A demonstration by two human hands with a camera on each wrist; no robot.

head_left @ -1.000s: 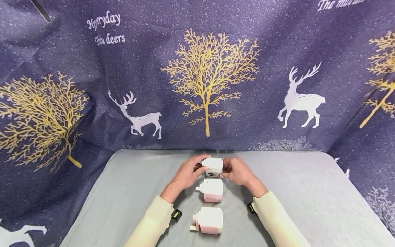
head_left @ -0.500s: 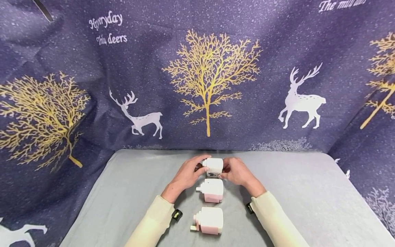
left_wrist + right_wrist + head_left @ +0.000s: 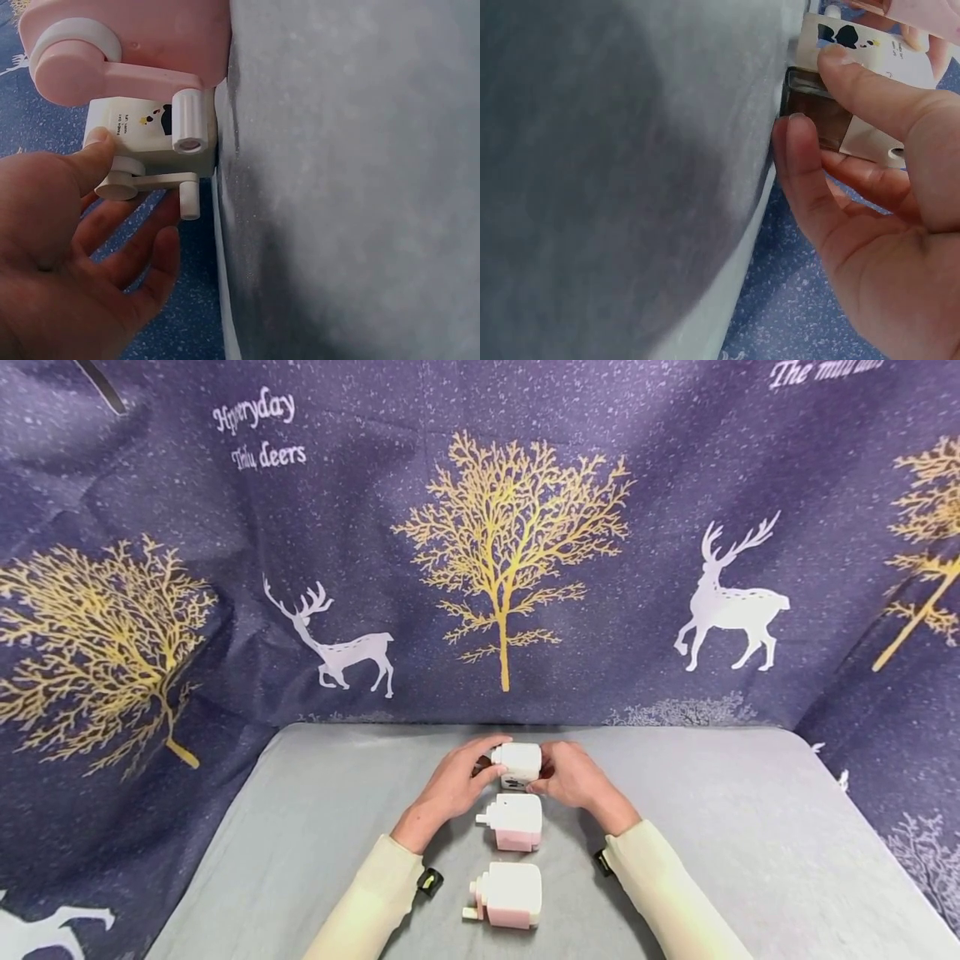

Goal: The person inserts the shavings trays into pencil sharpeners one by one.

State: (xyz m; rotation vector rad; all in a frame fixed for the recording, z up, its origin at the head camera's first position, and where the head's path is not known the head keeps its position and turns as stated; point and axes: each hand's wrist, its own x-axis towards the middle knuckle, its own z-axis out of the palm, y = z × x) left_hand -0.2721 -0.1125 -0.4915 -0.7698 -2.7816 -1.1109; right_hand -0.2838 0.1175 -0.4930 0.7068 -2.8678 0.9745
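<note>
At the back of the table stands a white crank pencil sharpener (image 3: pixel 521 760) with a small printed picture on its front. My left hand (image 3: pixel 453 783) grips its left end, thumb on the printed face and fingers behind; its crank (image 3: pixel 190 201) hangs by those fingers. My right hand (image 3: pixel 576 777) holds the right end, its thumb (image 3: pixel 847 71) on the printed face. Several fingertips touch the dark see-through drawer (image 3: pixel 817 112) low on that end. How far the drawer is in I cannot tell.
Two pink-and-white crank pencil sharpeners, a middle one (image 3: pixel 517 822) and a front one (image 3: pixel 513 896), stand in line before the white one, cranks leftward. The grey-covered table (image 3: pixel 712 827) ends at a dark blue curtain (image 3: pixel 585 668) behind the hands.
My right hand has shifted slightly left, closer against the white pencil sharpener. A dark strip seen earlier at its right side no longer shows in the head view. The left hand stays put.
</note>
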